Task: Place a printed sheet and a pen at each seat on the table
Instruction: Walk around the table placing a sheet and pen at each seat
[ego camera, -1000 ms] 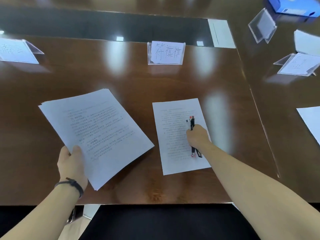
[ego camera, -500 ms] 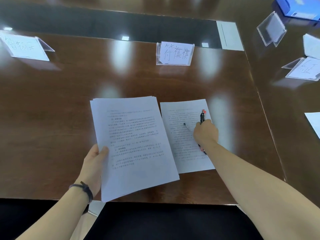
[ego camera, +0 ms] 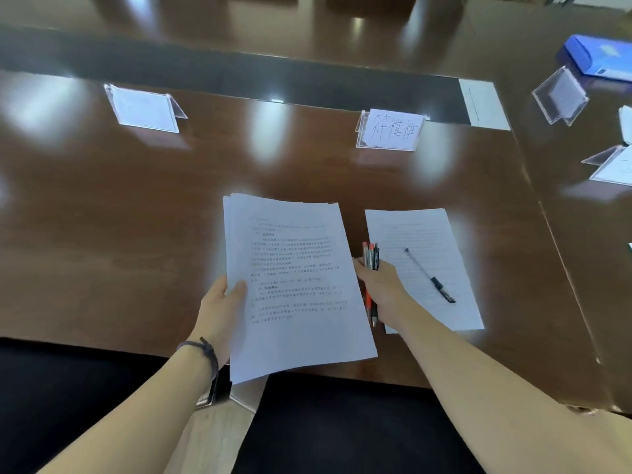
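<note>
Head view looks down on a dark glossy worktop [ego camera: 136,206]. Containers first: clear plastic name-card holders stand along the upper part of the frame. One at upper centre-right [ego camera: 391,130] carries a white card with handwritten characters; another at upper left [ego camera: 145,108] holds a white card whose writing I cannot read. A third holder [ego camera: 561,95] at upper right is tilted, its insert too blurred to tell, and a fourth [ego camera: 612,165] shows partly at the right edge. A blue box [ego camera: 598,58] lies in the upper right corner; I cannot see what is in it.

My left hand [ego camera: 222,309], a dark band on its wrist, is clamped on the lower left edge of a stack of printed sheets [ego camera: 294,285] at centre frame, thumb on top and fingers underneath, the stack lifted above the worktop's near edge. My right hand [ego camera: 379,289], just right of the stack, is closed around a bundle of pens [ego camera: 371,256], red and black caps sticking out above the fist and tips below it.

Right of that hand, a single printed sheet [ego camera: 427,234] lies flat on the worktop in front of the handwritten card. One pen [ego camera: 429,275] lies diagonally on it, apart from my fingers.
</note>
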